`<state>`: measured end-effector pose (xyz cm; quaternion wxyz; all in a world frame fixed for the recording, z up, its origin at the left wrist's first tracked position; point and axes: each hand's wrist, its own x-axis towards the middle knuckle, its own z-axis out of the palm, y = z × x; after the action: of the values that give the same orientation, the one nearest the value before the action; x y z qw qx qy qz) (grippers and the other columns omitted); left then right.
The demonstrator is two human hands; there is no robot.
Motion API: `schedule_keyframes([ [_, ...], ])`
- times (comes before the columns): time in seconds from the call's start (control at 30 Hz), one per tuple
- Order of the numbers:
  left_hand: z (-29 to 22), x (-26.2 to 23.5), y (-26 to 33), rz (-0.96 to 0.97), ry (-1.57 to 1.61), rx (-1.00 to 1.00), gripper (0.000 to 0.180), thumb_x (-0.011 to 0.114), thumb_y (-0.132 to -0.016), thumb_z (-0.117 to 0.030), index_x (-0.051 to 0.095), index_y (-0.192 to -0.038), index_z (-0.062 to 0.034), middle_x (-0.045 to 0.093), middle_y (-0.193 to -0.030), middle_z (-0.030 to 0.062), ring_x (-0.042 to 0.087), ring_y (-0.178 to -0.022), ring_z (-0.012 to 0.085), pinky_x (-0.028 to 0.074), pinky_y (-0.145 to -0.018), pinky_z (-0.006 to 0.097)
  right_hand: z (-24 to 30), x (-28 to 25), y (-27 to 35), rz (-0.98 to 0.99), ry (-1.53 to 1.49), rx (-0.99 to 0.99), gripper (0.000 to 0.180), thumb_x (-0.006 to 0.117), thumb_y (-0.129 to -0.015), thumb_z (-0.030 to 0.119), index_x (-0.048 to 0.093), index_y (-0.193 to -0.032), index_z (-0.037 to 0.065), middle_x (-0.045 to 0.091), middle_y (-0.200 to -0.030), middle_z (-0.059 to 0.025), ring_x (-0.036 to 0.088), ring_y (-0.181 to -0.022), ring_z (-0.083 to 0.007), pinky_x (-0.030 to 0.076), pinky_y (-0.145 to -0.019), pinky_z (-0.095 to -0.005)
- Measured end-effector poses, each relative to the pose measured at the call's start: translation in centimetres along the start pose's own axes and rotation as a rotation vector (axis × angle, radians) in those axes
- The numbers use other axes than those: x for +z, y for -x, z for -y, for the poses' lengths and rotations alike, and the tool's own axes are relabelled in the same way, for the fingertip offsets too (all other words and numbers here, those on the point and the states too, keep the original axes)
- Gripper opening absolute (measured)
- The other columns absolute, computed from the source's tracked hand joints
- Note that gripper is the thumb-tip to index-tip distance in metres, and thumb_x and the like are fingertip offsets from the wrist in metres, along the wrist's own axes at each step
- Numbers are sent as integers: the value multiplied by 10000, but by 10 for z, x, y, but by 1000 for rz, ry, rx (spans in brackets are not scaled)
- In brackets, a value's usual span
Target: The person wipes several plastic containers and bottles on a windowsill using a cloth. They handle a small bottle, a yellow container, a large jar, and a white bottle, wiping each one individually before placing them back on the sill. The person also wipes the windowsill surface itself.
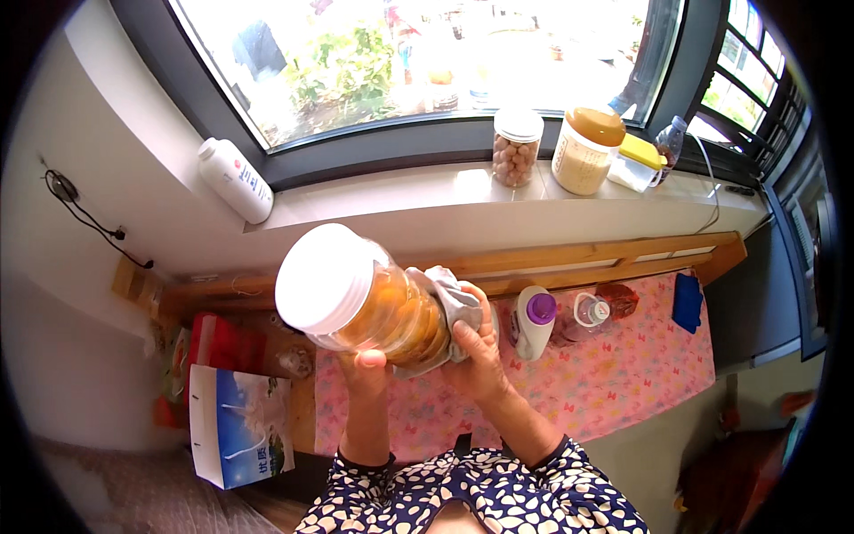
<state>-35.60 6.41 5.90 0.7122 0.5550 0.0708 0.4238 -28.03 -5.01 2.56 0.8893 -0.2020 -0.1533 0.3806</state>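
A large transparent jar [400,316] with a wide white lid [320,278] is held tilted above the bench, its lid toward the upper left. Orange-brown contents fill much of it; their kind I cannot make out. My left hand [365,372] supports the jar from below near the lid, thumb on its near side, most fingers hidden. At the base end, my right hand [480,351] presses a crumpled grey cloth [455,307] against the jar, fingers closed round the cloth.
A pink patterned cloth [605,383] covers the bench, bearing a white bottle with purple cap [534,325], a transparent bottle [587,316] and a blue cloth [687,303]. The windowsill holds a white bottle [236,182] and several containers, including a nut-filled jar [516,156]. A blue-white bag [245,427] stands left.
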Motion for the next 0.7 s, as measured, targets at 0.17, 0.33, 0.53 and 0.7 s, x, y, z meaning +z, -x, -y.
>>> schedule_keyframes([
  [0.17, 12, -8, 0, -51, 4, 76, 1044, 798, -643, -529, 287, -1380, 4, 439, -1328, 124, 476, -1204, 242, 413, -1018, 395, -4, 3, -2, 3, -67, 4, 502, 575, -892, 39, 352, -1323, 171, 477, -1235, -36, 493, -1122, -162, 470, -940, -354],
  [0.33, -7, 20, -1, -205, -129, 163, 943, 769, -723, -351, 214, -1399, 0, 433, -1317, 122, 480, -1195, 214, 414, -1015, 374, -12, 5, 1, -70, 17, -111, 508, 598, -880, 33, 364, -1313, 155, 484, -1216, -41, 502, -1095, -160, 451, -930, -334],
  [0.53, -12, 33, 7, -251, -237, 96, 757, 761, -651, -131, 392, -1296, 15, 541, -1176, 120, 556, -1075, 227, 459, -953, 363, -11, 4, 1, 73, 762, -577, 501, 635, -826, 11, 390, -1257, 77, 456, -1311, -146, 472, -1175, -262, 392, -971, -366],
  [0.7, 33, -9, 25, -200, -165, 59, 617, 765, -648, -35, 498, -1200, 34, 584, -1133, 97, 589, -1018, 189, 493, -883, 328, 9, 35, 5, 307, 1179, -1012, 429, 713, -743, 93, 522, -1127, 109, 571, -1224, -206, 456, -1211, -379, 380, -1015, -481],
])
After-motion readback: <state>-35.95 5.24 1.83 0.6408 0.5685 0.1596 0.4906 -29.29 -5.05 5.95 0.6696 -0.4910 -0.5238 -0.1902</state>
